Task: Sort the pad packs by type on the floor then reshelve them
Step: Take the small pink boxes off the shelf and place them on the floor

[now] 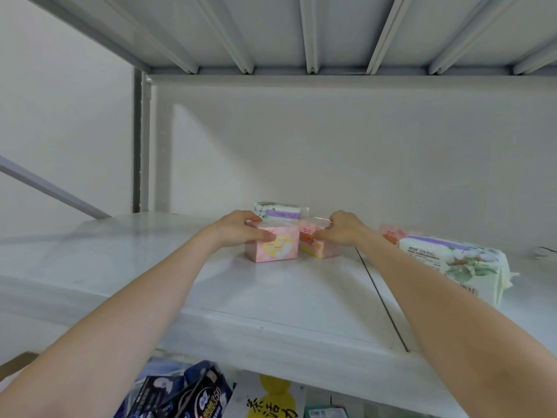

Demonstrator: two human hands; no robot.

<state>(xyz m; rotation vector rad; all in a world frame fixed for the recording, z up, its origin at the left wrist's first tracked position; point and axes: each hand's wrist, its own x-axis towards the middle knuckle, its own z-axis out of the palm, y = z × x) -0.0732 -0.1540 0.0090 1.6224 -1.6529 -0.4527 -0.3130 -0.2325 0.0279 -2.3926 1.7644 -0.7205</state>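
A: What's nearest, low down?
B: A dark blue pack [193, 390] on the lower tier, under the left forearm.
A: And above it?
B: The white shelf [271, 297]; a floral pack [455, 263] lies right of the right hand [343, 232].
A: The hands?
B: The left hand [241, 229] grips the pink pack [271, 247] from above; the right hand clasps the orange-pink pack [313, 245] touching it. A purple-striped pack [280, 211] lies just behind both.
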